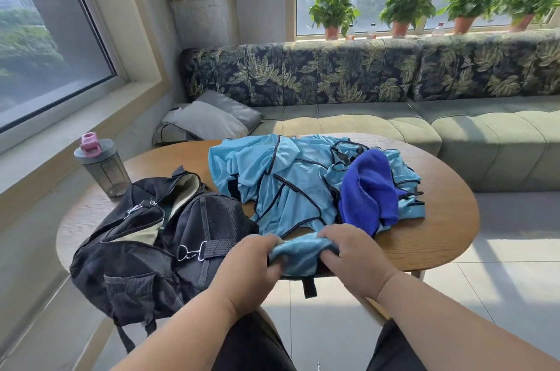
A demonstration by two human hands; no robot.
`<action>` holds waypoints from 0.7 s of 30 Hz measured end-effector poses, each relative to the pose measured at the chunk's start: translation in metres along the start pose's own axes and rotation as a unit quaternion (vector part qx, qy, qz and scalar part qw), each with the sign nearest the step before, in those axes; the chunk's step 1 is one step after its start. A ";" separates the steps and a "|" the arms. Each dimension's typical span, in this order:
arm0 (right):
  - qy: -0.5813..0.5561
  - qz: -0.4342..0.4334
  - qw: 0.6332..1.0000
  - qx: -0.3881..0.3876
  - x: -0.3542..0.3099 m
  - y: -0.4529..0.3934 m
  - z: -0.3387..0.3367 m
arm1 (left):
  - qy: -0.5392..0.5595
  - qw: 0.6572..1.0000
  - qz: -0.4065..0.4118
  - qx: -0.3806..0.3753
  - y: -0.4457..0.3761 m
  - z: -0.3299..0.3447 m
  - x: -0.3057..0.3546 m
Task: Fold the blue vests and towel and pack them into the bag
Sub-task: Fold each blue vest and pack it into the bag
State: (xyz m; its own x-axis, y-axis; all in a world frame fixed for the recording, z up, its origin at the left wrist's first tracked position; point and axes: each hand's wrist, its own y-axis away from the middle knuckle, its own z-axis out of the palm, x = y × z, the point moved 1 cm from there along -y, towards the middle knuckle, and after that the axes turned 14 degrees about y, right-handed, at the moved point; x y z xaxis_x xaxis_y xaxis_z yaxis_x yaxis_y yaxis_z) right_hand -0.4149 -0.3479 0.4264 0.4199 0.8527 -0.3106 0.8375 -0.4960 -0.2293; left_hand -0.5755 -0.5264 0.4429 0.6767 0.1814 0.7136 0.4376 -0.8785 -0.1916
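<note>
Crumpled blue vests (281, 188), towel (368, 188), open bag (157, 237)

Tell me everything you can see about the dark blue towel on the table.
The towel is deep royal blue, darker than the light blue vests beneath it, with a soft, fuzzy look like terry or microfibre. It is unfolded, lying crumpled in a loose heap on the right side of the pile, on the round wooden table. Its lower end drapes down toward the tabletop. Neither hand touches it; it rests only on the vests.
</note>
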 end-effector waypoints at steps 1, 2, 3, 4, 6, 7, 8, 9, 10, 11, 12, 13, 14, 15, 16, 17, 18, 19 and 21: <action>-0.045 0.004 0.999 -0.025 -0.004 -0.004 -0.014 | 0.072 0.997 -0.029 0.009 0.001 -0.010 0.007; -0.082 0.007 0.995 -0.048 -0.009 -0.008 -0.028 | 0.146 0.988 -0.055 0.015 0.001 -0.019 0.012; -0.115 0.011 0.991 -0.069 -0.012 -0.012 -0.038 | 0.225 0.971 -0.080 0.016 0.000 -0.027 0.017; -0.144 0.015 0.986 -0.086 -0.015 -0.017 -0.048 | 0.303 0.947 -0.103 0.016 0.000 -0.033 0.022; -0.195 0.019 0.972 -0.130 -0.023 -0.027 -0.064 | 0.425 0.895 -0.137 0.019 -0.001 -0.044 0.028; -0.223 0.025 0.960 -0.165 -0.027 -0.031 -0.070 | 0.465 0.872 -0.148 0.020 -0.001 -0.048 0.030; -0.255 0.032 0.945 -0.204 -0.031 -0.033 -0.074 | 0.494 0.856 -0.152 0.018 -0.002 -0.050 0.031; -0.293 0.038 0.924 -0.244 -0.035 -0.034 -0.077 | 0.517 0.842 -0.152 0.014 -0.001 -0.053 0.032; -0.333 0.046 0.898 -0.284 -0.038 -0.034 -0.077 | 0.534 0.832 -0.149 0.010 -0.001 -0.054 0.032; -0.368 0.053 0.870 -0.323 -0.042 -0.033 -0.077 | 0.542 0.827 -0.148 0.007 0.001 -0.057 0.034; -0.393 0.052 0.846 -0.356 -0.046 -0.033 -0.076 | 0.543 0.827 -0.146 0.004 0.002 -0.059 0.034; -0.408 0.045 0.829 -0.379 -0.050 -0.032 -0.074 | 0.540 0.829 -0.145 -0.002 0.003 -0.062 0.036; -0.417 0.037 0.818 -0.393 -0.055 -0.031 -0.071 | 0.536 0.832 -0.143 -0.010 0.004 -0.065 0.035; -0.419 0.032 0.814 -0.401 -0.060 -0.031 -0.068 | 0.531 0.835 -0.143 -0.020 0.005 -0.068 0.034; -0.416 0.031 0.813 -0.405 -0.064 -0.031 -0.065 | 0.527 0.837 -0.142 -0.030 0.006 -0.071 0.031; -0.410 0.030 0.816 -0.406 -0.068 -0.031 -0.063 | 0.525 0.838 -0.142 -0.042 0.007 -0.074 0.029; -0.402 0.025 0.820 -0.406 -0.071 -0.030 -0.060 | 0.522 0.839 -0.143 -0.054 0.009 -0.078 0.025; -0.391 0.019 0.827 -0.404 -0.072 -0.030 -0.058 | 0.519 0.839 -0.150 -0.068 0.010 -0.082 0.022; -0.370 0.012 0.842 -0.393 -0.076 -0.028 -0.057 | 0.513 0.834 -0.175 -0.101 0.015 -0.089 0.016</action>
State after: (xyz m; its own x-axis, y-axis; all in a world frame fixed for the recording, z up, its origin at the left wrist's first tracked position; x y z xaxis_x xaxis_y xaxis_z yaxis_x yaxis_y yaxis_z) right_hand -0.4503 -0.3889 0.5092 0.3519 0.3646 -0.8621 0.9261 -0.0021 0.3772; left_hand -0.6106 -0.5758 0.5113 -0.3799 0.0606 0.9231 0.3229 -0.9264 0.1936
